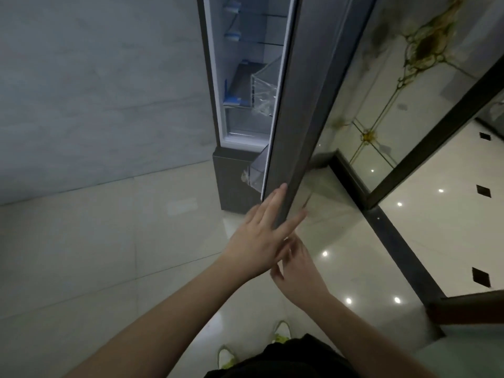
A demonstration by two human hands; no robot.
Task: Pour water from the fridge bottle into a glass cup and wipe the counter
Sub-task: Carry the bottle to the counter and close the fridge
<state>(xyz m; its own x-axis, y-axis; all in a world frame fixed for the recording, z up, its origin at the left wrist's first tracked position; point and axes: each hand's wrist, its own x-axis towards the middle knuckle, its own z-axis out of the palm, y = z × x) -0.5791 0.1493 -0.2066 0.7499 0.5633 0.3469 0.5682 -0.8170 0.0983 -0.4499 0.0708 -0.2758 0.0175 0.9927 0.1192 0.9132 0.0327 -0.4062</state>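
Observation:
The grey fridge door [302,110] stands partly ajar, and a narrow strip of the lit fridge interior [245,77] shows clear shelves and a clear drawer. No bottle, glass cup or cloth is in view. My left hand [261,230] lies with straight fingers against the door's lower edge, fingertips on both sides of it. My right hand [293,264] sits just below and behind the left one, fingers loosely bent, partly hidden by it, holding nothing that I can see.
The dark lower fridge section [234,181] stands under the open compartment. A grey tiled wall [95,91] is on the left. A patterned glass partition with a dark frame [409,132] runs on the right. My shoes [281,331] stand on the glossy tile floor.

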